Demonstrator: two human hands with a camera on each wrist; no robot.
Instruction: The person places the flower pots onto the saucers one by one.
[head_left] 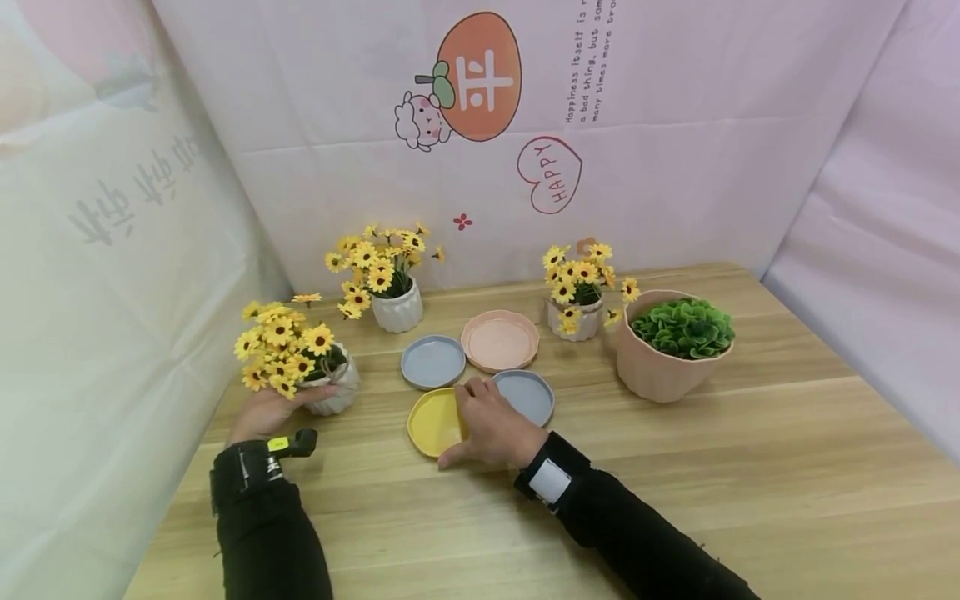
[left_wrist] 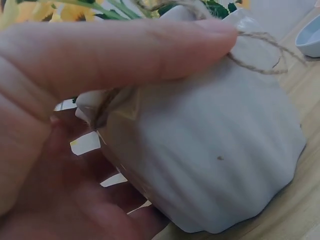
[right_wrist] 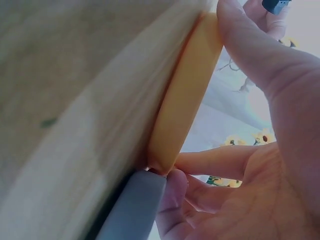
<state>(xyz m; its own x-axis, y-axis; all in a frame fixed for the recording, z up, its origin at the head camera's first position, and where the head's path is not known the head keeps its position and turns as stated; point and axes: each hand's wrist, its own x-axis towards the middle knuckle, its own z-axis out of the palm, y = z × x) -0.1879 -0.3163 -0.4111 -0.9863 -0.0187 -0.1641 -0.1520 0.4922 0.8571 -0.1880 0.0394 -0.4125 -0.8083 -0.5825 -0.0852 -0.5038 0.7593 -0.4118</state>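
Observation:
At the table's left, my left hand (head_left: 268, 410) grips a white ribbed pot (head_left: 335, 387) of yellow artificial daisies (head_left: 281, 342). In the left wrist view the thumb lies across the pot (left_wrist: 220, 140) below its twine, with the fingers round the other side. My right hand (head_left: 491, 425) holds a yellow saucer (head_left: 433, 423) by its edge, thumb on the near side and fingers on the far side. In the right wrist view the yellow saucer (right_wrist: 185, 95) lies flat on the wood, its edge against a blue-grey saucer (right_wrist: 135, 210).
Behind the yellow saucer lie a blue-grey saucer (head_left: 432, 362), a pink saucer (head_left: 500, 340) and another blue-grey saucer (head_left: 528, 397). Two more white daisy pots, left (head_left: 397, 308) and right (head_left: 576, 319), stand near the back cloth. A pink pot (head_left: 660, 367) with green leaves stands at right.

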